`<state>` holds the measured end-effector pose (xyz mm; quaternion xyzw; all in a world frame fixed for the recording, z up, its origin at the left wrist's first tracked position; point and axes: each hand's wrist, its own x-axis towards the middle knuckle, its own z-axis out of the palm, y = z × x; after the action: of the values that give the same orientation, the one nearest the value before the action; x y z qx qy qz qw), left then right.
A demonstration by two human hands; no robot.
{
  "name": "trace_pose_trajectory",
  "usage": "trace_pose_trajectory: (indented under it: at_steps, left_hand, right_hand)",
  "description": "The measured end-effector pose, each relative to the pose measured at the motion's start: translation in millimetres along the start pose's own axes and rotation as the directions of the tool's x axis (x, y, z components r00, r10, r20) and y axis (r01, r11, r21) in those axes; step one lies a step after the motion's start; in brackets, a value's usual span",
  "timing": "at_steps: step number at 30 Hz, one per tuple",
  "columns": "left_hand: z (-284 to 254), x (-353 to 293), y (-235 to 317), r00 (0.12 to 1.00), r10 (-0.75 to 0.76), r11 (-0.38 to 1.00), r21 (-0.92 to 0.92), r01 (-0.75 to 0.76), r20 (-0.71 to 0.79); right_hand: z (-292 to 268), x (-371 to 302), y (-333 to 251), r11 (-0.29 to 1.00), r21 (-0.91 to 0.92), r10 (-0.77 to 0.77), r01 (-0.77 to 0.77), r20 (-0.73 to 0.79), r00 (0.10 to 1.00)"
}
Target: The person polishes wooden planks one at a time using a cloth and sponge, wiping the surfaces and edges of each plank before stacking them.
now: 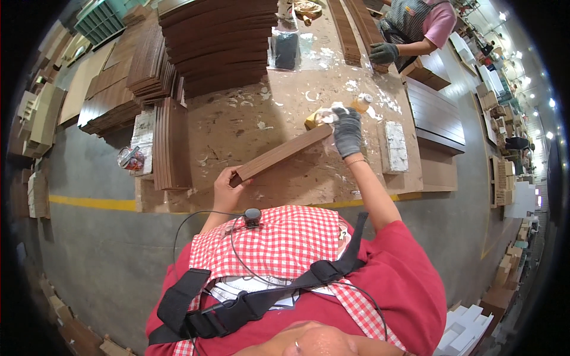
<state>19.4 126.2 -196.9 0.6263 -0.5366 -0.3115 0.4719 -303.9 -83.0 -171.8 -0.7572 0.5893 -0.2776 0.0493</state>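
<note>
My bare left hand is closed round the near end of a narrow brown wood-grain board, tilted up to the right over the worktable. At the board's far end is my right hand, in a dark grey glove. Its fingers are closed on a crumpled white rag. Something yellow shows beside the rag; its kind is hard to make out. Just beyond the right hand stands a clear bottle with orange liquid.
Tall stacks of brown boards stand at the far left, with a smaller stack nearer. A white-smeared block lies at the right edge. A co-worker's gloved hand rests on long boards. A jar sits at the left edge.
</note>
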Motion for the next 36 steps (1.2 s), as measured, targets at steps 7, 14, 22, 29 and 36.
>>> trace_pose_trajectory:
  at_steps: [7, 14, 22, 29, 36]
  left_hand:
    - [0, 5, 2, 0.998, 0.020, 1.000, 0.018, -0.021, 0.057]
    - [11, 2, -17, 0.984, -0.058, 0.947, -0.302, 0.107, 0.166]
    - [6, 5, -6, 0.987, -0.051, 0.974, -0.210, 0.083, 0.153]
    - [12, 13, -7, 0.975, 0.093, 0.981, -0.184, -0.055, 0.203]
    - [18, 24, 23, 0.960, -0.278, 0.798, -0.554, 0.237, 0.011]
  right_hand:
    - [6, -49, -107, 0.886, 0.219, -0.385, 0.408, -0.144, 0.912]
    - [43, -94, -151, 0.841, 0.188, -0.533, 0.508, 0.116, 0.838]
    - [3, -44, -14, 0.993, 0.061, -0.099, 0.098, 0.004, 0.995]
    - [-11, -77, 41, 0.884, 0.413, 0.339, -0.219, -0.244, 0.909]
    - [-45, -89, 26, 0.471, 0.841, 0.669, -0.265, -0.145, 0.729]
